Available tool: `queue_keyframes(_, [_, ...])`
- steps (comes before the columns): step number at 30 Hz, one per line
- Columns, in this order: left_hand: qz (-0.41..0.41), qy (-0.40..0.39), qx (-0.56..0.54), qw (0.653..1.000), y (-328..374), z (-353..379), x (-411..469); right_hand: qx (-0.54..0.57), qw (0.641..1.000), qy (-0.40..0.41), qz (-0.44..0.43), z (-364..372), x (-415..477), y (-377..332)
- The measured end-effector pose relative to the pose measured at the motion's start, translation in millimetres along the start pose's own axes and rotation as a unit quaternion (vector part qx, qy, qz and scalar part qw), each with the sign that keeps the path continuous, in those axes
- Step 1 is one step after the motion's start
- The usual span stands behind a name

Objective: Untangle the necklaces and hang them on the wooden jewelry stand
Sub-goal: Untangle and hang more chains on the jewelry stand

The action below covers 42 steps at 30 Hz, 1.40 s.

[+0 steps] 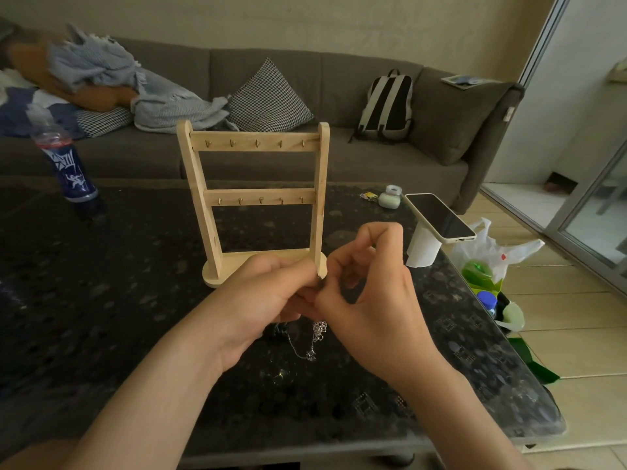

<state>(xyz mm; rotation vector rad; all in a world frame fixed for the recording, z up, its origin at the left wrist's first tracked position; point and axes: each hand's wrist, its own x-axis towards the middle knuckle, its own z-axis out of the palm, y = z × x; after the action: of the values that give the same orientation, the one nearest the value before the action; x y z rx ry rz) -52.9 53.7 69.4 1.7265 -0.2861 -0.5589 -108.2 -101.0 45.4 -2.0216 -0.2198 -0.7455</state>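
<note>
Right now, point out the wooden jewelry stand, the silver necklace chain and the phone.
wooden jewelry stand (254, 143): head view, on its top hook bar.
silver necklace chain (319, 329): head view, on its bunched, tangled part.
phone (437, 215): head view, on its dark screen.

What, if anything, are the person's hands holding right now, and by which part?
The left hand and the right hand both pinch the tangled thin silver necklace chains at their upper part, between the fingertips; the rest dangles below the hands.
</note>
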Motion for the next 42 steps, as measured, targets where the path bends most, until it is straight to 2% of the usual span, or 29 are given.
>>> queue_keyframes(2, [0.011, 0.003, 0.0, 1.0, -2, -2, 1, 0.021, 0.999, 0.0, 0.038, -3, 1, 2])
queue_keyframes(6, [0.032, 0.032, 0.017, 0.999, -1, -3, 0, 0.037, 0.992, -0.052, 0.112, -3, -3, 8])
queue_keyframes(15, [0.055, 0.085, 0.022, 0.995, -2, 2, 0, 0.034, 0.985, -0.057, 0.159, -6, -2, 15])
queue_keyframes(20, [0.105, 0.126, 0.017, 0.986, -2, 4, 0, 0.128, 0.953, -0.127, 0.242, -11, 1, 6])
queue_keyframes(24, [0.134, 0.197, -0.015, 0.971, -4, 6, 2, 0.192, 0.918, -0.153, 0.311, -18, 1, -2])
queue_keyframes(29, [0.154, 0.269, -0.102, 0.945, -2, 4, 4, 0.183, 0.917, -0.153, 0.321, -22, 0, -6])
queue_keyframes(34, [0.174, 0.328, -0.121, 0.921, -2, -2, 6, 0.217, 0.905, -0.151, 0.334, -26, 5, -6])
queue_keyframes(37, [0.163, 0.331, -0.135, 0.92, -3, -4, 6, 0.315, 0.875, -0.158, 0.331, -29, 9, -13])
queue_keyframes(42, [0.1, 0.277, -0.209, 0.932, -1, -5, 7, 0.465, 0.803, -0.154, 0.339, -38, 13, -27])
